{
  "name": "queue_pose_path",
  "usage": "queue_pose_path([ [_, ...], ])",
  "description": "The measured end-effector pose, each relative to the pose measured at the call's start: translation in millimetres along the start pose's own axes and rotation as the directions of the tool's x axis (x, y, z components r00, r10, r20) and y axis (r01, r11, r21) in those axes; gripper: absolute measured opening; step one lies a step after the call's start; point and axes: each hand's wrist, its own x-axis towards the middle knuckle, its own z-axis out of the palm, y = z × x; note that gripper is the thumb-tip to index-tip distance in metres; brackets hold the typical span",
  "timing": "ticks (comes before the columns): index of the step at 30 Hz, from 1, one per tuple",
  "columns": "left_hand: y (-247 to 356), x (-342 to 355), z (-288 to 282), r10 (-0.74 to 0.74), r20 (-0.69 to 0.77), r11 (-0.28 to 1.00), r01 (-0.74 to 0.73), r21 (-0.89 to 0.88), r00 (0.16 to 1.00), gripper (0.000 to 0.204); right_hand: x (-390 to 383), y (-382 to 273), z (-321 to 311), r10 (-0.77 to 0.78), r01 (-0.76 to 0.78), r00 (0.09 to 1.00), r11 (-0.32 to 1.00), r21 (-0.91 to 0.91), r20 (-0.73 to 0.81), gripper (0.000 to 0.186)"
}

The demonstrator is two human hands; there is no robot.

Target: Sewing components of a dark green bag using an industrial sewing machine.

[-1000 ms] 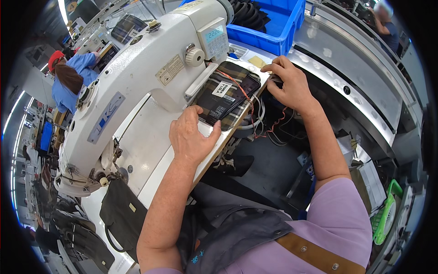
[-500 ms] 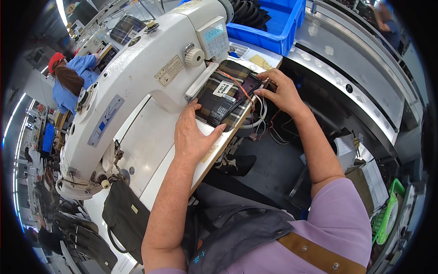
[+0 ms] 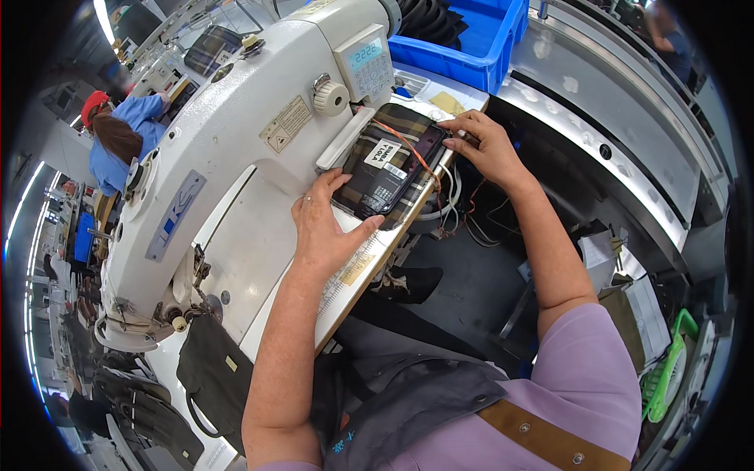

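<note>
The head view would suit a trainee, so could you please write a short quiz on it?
1. True or false: the blue bin holds black pieces.
2. What colour is the cord across the plaid bundle? A) green B) orange C) blue
3. Are the left hand and right hand at the same end or opposite ends of the bundle?
Key: 1 true; 2 B; 3 opposite ends.

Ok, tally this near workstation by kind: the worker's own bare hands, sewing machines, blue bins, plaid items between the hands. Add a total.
Bare hands: 2 (left hand, right hand)
Sewing machine: 1
Blue bin: 1
Plaid item: 1
Total: 5
</note>
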Motion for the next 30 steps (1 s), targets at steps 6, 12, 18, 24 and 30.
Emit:
queue_pose_path([
  [6, -5, 3, 2, 0.015, 0.015, 1.0, -0.015, 0.004, 1.0, 0.095, 0, 5, -1, -0.031, 0.031, 0.999, 1.0, -0.004, -0.009, 0.03],
  [12, -17, 0, 1, 0.042, -0.029, 0.999, -0.042, -0.026, 0.999, 0.099, -1, -4, 6, -0.053, 0.053, 0.998, 0.999, 0.002, -0.039, 0.035],
  [18, -14, -12, 5, 0.206, -0.13, 0.978, -0.206, 0.01, 0.97, 0.096, -40, 5, -4, 0.082, -0.038, 0.984, 0.965, 0.259, -0.158, 0.016],
  [24, -1, -92, -47, 0.29, 0.029, 0.954, -0.291, 0.069, 0.957, 0.077, -100, -100, 14, -0.032, -0.112, 0.935, 0.918, 0.38, 0.352, 0.014],
  [30, -26, -215, -130, -0.09, -0.077, 0.984, 0.1, 0.15, 0.993, 0.084, -106, -203, 80, -0.52, -0.002, 0.415, 0.82, 0.573, 0.746, 0.012],
])
